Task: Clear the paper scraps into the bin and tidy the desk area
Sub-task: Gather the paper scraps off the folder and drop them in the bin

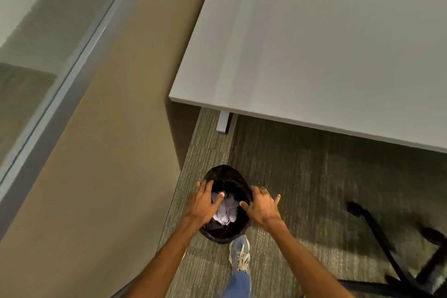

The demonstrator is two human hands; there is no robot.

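A small round bin [226,178] lined with a black bag stands on the carpet beside the desk corner. White paper scraps [226,211] lie crumpled inside it. My left hand [202,202] rests on the bin's left rim, thumb reaching over the opening. My right hand [262,205] sits on the right rim, fingers spread and thumb pointing inward. Whether either hand grips the rim or only lies on it I cannot tell. The pale grey desk [326,43] fills the upper right, its top bare in view.
A tan partition wall [104,140] with a glass panel [48,38] runs along the left. A black chair base [399,249] with castors stands at the lower right. My shoe [239,253] is just behind the bin. A desk leg [223,122] stands beyond it.
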